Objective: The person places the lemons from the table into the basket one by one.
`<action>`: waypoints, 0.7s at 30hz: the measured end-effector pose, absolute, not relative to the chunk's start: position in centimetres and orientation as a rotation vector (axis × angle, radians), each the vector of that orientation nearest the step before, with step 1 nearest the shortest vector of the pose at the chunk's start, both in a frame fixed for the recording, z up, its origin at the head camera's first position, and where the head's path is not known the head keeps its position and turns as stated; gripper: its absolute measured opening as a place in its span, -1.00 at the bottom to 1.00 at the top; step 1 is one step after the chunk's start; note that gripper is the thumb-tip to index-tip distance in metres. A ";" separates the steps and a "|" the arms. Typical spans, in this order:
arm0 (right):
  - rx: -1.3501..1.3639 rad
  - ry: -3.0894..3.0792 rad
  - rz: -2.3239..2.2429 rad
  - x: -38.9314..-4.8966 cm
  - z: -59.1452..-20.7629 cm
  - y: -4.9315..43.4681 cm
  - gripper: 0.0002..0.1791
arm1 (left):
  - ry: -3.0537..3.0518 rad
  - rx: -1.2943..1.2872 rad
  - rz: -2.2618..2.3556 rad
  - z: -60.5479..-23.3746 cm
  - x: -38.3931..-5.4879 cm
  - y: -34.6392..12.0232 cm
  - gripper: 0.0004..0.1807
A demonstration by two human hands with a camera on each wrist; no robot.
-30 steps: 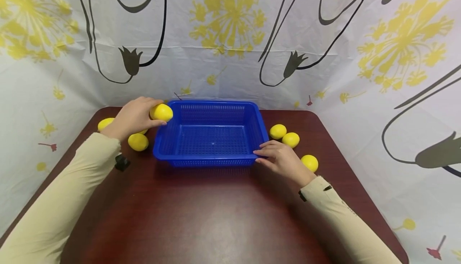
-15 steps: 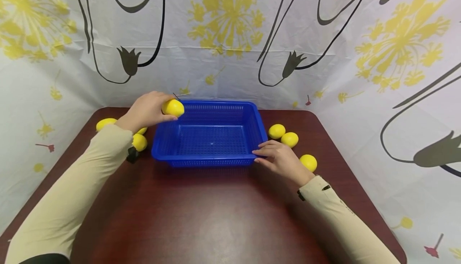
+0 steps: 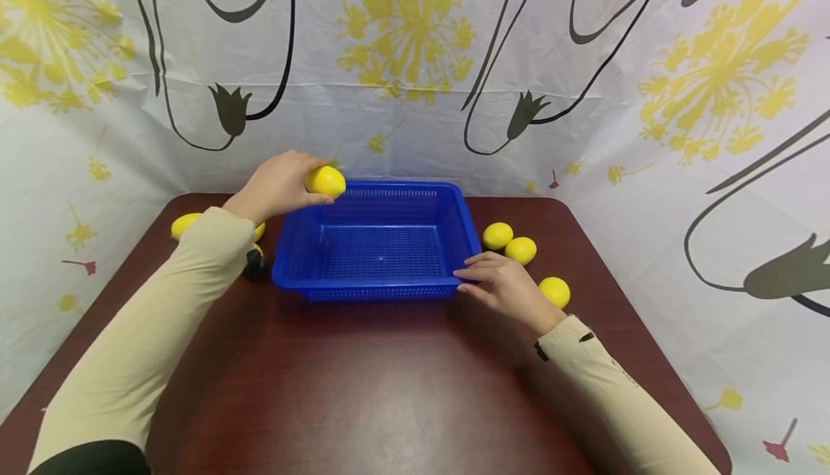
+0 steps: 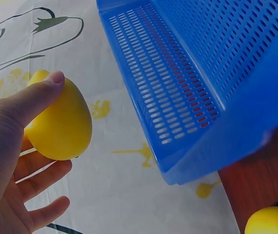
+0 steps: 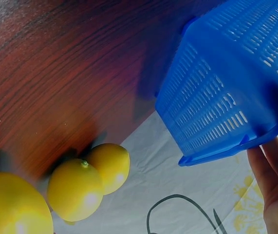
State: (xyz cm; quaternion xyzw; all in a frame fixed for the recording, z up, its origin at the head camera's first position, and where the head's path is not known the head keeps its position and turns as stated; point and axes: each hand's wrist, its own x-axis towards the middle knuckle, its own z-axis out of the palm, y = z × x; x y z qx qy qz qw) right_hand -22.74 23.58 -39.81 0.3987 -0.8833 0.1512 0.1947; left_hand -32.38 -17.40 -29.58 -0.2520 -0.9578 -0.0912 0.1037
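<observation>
A blue perforated plastic basket stands on the table, with nothing inside it. My left hand grips a yellow lemon above the basket's back left corner. In the left wrist view the thumb lies across this lemon, and the fingers are behind it. At the front right corner my right hand holds the basket's rim, fingertips over the edge and thumb at the outer side. The right wrist view shows part of that hand against the basket's rim; the thumb is not clear there.
Right of the basket lie three lemons: a back one, a middle one and a front one. More lemons lie at the left, partly hidden by the left arm. A patterned cloth hangs behind the dark red table.
My left hand has carried the lemon rightward and upward, from beside the basket's left rim to over its back left corner. The right hand has stayed at the rim.
</observation>
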 end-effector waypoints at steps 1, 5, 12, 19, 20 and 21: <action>1.118 -2.475 0.424 -22.7 -39.8 23.6 -0.70 | -2.822 -0.747 -0.267 -29.5 -32.5 -17.2 -0.21; 1.120 -2.466 0.420 -22.7 -39.8 23.6 -0.70 | -2.815 -0.764 -0.262 -29.4 -32.8 -16.6 -0.24; 1.119 -2.459 0.422 -22.7 -39.9 23.7 -0.70 | -2.812 -0.792 -0.260 -29.3 -33.3 -15.4 -0.26; 1.126 -2.465 0.417 -22.7 -39.8 23.7 -0.70 | -2.810 -0.818 -0.227 -29.2 -33.8 -14.3 -0.24; 1.128 -2.465 0.416 -22.7 -39.8 23.6 -0.70 | -2.808 -0.822 -0.225 -29.2 -33.8 -14.2 -0.24; 1.130 -2.463 0.415 -22.7 -39.7 23.6 -0.70 | -2.805 -0.827 -0.225 -29.1 -33.9 -14.0 -0.24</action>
